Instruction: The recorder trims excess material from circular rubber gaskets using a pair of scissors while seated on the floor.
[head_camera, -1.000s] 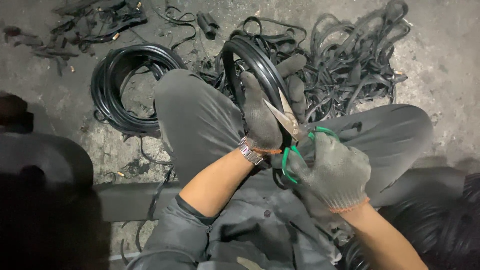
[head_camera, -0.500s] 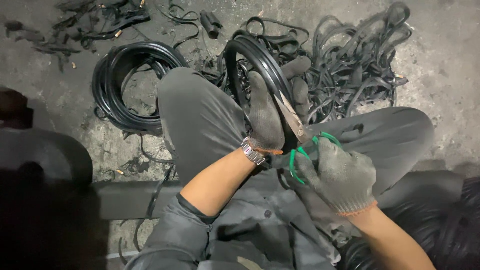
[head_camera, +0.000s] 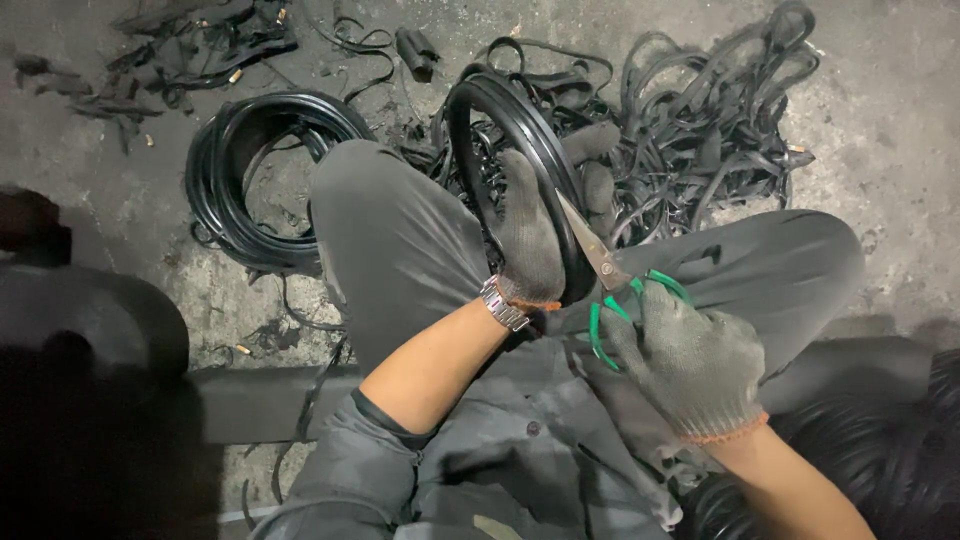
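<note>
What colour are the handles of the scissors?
Green. The scissors' handles show best in the head view, in the gloved right hand.

A ring (head_camera: 520, 130) stands between the knees, the left hand (head_camera: 528, 240) on it. Scissors (head_camera: 612, 280) lie right of it, in the right hand (head_camera: 690, 355). A coil (head_camera: 250, 170) lies left; strips (head_camera: 700, 130) behind.

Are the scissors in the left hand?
No, the right hand grips the green-handled scissors; the left hand holds the black rubber ring.
</note>
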